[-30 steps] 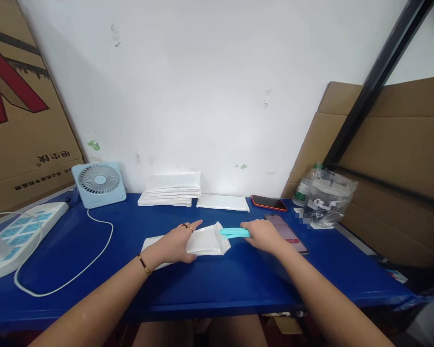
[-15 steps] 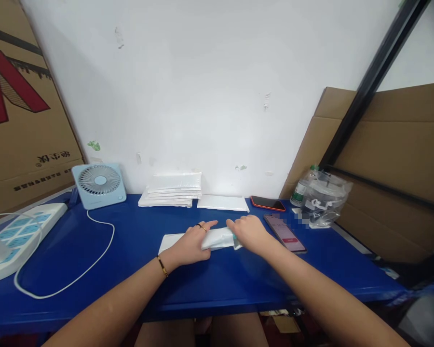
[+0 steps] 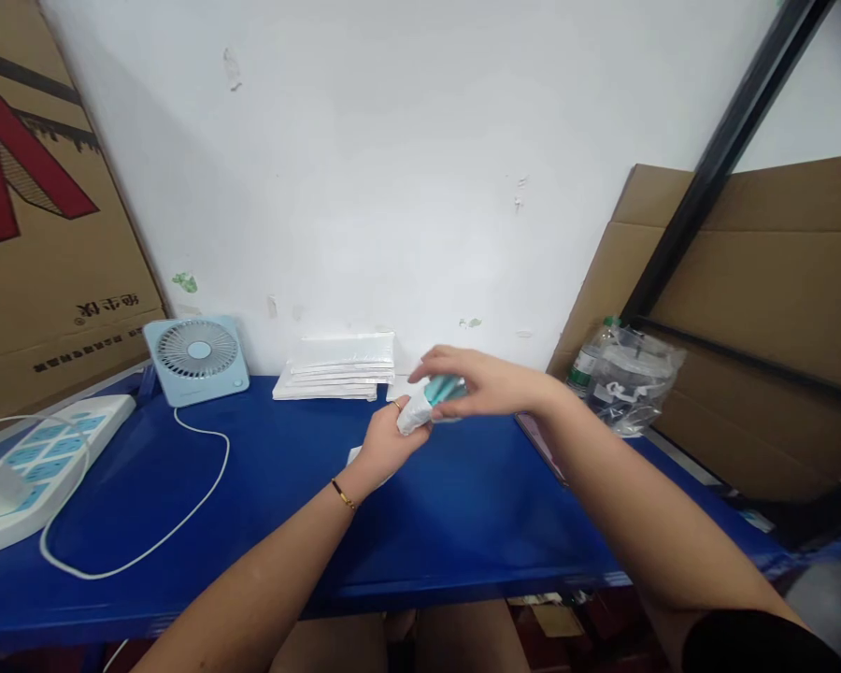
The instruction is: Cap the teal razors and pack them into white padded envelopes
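My left hand [image 3: 387, 439] is closed around a white soft packet [image 3: 415, 412], raised off the table and tilted up to the right. Folded teal material [image 3: 443, 387] shows at the packet's right end; I cannot make out what kind it is. My right hand [image 3: 473, 381] curls around this teal end, with fingers above it and the thumb below. Part of the white wrapping [image 3: 354, 455] sticks out behind my left hand, mostly hidden.
A stack of white flat packets [image 3: 336, 369] lies by the wall on the blue table [image 3: 266, 505]. To the left are a light blue fan [image 3: 197, 360] and a power strip [image 3: 63, 458] with a cable. At right stand a phone [image 3: 541, 447], a bottle [image 3: 589, 360] and a plastic bag [image 3: 634, 383].
Both hands have lifted the white packet off the table and turned its right end upward. More teal material shows. My right hand has risen and now covers part of the phones.
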`<state>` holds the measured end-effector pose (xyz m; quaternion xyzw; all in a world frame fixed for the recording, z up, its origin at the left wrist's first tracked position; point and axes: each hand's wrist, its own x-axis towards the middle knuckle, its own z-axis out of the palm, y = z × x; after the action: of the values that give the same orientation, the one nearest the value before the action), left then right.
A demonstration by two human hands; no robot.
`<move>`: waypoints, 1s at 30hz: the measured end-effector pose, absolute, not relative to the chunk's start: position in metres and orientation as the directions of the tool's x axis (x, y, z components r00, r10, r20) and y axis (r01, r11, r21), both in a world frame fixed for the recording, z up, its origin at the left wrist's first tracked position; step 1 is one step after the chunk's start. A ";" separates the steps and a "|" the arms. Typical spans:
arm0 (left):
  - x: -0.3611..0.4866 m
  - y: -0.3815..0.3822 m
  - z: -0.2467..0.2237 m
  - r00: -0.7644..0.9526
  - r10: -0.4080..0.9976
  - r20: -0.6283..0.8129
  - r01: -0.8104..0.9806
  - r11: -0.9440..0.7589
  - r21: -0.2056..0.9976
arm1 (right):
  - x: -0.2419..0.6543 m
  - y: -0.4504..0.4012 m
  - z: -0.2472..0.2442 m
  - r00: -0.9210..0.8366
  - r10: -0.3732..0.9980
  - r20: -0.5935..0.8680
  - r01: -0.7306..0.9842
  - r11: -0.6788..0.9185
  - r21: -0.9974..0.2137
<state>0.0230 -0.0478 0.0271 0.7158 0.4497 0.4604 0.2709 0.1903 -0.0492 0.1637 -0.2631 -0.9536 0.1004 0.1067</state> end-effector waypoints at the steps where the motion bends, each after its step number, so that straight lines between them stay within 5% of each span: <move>1: 0.025 -0.047 0.033 0.142 0.894 0.425 0.314 -0.448 0.837 | 0.186 -0.049 0.172 -0.854 0.480 0.198 0.421 0.864 -0.276; 9: 0.030 -0.048 0.050 0.280 0.834 0.475 0.006 -0.497 0.868 | 0.169 -0.051 0.176 -0.817 0.512 0.263 0.388 0.828 -0.406; 14: 0.018 -0.047 0.048 0.315 0.806 0.502 -0.160 -0.476 0.865 | 0.197 -0.049 0.183 -0.864 0.421 0.277 0.275 0.855 -0.440; 21: 0.019 -0.072 0.052 0.138 0.840 0.524 0.125 -0.540 0.832 | 0.192 -0.048 0.170 -0.797 0.493 0.350 0.340 0.844 -0.415; 24: 0.022 -0.084 0.050 0.037 0.872 0.489 0.185 -0.487 0.854 | 0.188 -0.052 0.163 -0.623 0.562 0.544 0.442 0.827 -0.348; 27: 0.023 -0.090 0.050 0.007 0.882 0.471 0.179 -0.464 0.867 | 0.190 -0.061 0.156 -0.389 0.475 0.789 0.577 0.793 -0.193; 30: 0.023 -0.091 0.052 0.035 0.881 0.473 0.151 -0.472 0.868 | 0.196 -0.075 0.149 -0.523 0.368 0.769 0.611 0.790 0.038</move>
<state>0.0232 -0.0912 0.0522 0.6437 0.4006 0.5673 0.3216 0.1956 -0.0750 0.1488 -0.2850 -0.8591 -0.1535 0.3964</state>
